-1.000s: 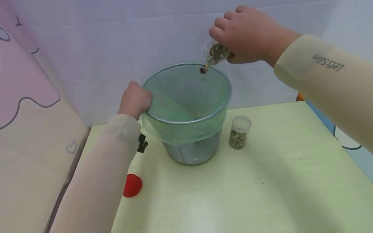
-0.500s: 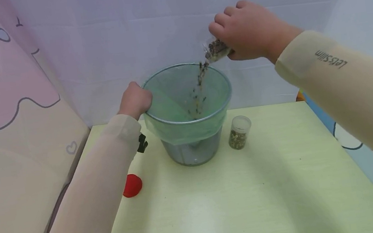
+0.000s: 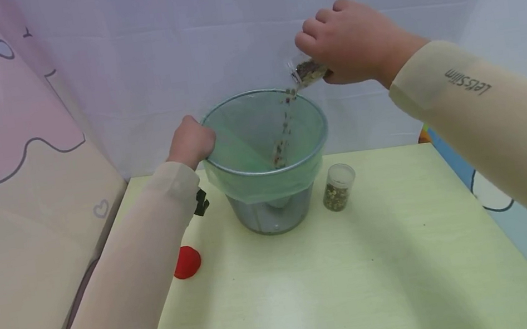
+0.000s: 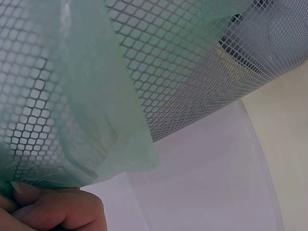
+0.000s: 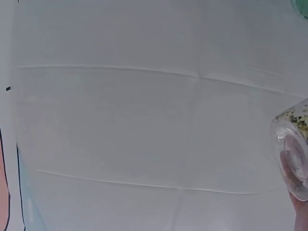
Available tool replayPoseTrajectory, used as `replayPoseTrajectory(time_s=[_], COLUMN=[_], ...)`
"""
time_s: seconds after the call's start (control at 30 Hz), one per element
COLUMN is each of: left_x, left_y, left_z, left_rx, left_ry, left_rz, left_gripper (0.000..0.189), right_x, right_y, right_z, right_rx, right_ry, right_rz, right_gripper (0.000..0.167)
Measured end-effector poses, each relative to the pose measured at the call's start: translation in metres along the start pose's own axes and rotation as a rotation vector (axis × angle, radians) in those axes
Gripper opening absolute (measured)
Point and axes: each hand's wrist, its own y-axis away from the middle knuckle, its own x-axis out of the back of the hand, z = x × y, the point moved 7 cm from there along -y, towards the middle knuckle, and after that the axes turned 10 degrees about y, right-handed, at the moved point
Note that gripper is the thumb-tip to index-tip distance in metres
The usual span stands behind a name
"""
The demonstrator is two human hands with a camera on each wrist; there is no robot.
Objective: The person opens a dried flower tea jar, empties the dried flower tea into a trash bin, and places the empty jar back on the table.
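Note:
My right hand (image 3: 350, 42) grips a clear plastic jar (image 3: 306, 71), tipped mouth-down toward the left above the bin. Dried bits (image 3: 285, 122) in brown and pale colours fall from its mouth into the bin. In the right wrist view the jar's base (image 5: 293, 161) shows at the right edge. My left hand (image 3: 191, 141) holds the left rim of the metal mesh bin (image 3: 273, 216). A green plastic bag (image 3: 266, 186) lines the bin and folds over its rim. Curled fingers (image 4: 67, 209) pinch bag and rim in the left wrist view. The bin's bottom is hidden.
A second clear jar (image 3: 339, 187), partly filled with similar bits, stands upright right of the bin. On the left lie a red round object (image 3: 187, 262), partly behind the sleeve, and a small black object (image 3: 201, 202). Cloth walls (image 3: 153, 62) enclose the pale yellow table (image 3: 280, 286).
My right hand has risen slightly with the jar. A thin trickle at its mouth has become a stream reaching down into the bin. The left hand stays on the rim.

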Motion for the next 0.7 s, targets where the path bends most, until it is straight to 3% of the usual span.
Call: replayPoseTrajectory(time_s=[0.4,0.7], left_x=[-0.001,0.001], left_y=[-0.004,-0.001], left_z=[-0.002,-0.001], left_rx=[-0.01,-0.009], left_ry=[0.009,0.011], left_rz=[0.001,0.0], left_gripper=[0.069,0.068], right_x=[0.004,0.006], right_y=[0.0,-0.01], right_z=[0.002,-0.015], right_rx=[0.022,0.152], right_ry=[0.032,0.119], right_rz=[0.008,-0.034], right_gripper=[0.046,0.048])
